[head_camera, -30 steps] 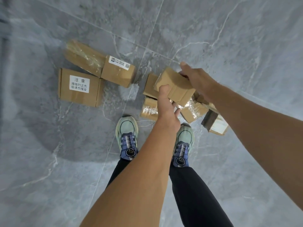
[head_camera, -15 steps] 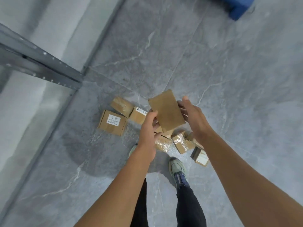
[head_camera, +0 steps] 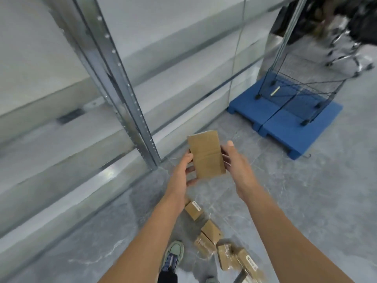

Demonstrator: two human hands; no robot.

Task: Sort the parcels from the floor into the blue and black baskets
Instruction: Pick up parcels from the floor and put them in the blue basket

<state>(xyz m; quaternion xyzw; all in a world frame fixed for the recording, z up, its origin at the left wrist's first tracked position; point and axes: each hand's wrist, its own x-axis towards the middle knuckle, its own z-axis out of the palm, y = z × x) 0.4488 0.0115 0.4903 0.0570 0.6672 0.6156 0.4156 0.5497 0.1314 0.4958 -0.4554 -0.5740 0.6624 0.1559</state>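
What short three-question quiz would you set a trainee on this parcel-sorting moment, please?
1. True or false: the held parcel is gripped by the left hand alone.
2. Pick one: the black mesh basket stands on A) a shelf board, B) a blue pallet, C) a stack of boxes.
3. Fill in the blank: the other parcels lie on the ___ beside the person's shoe.

Key: 1 false, the right hand holds it too; 2 B; 3 floor.
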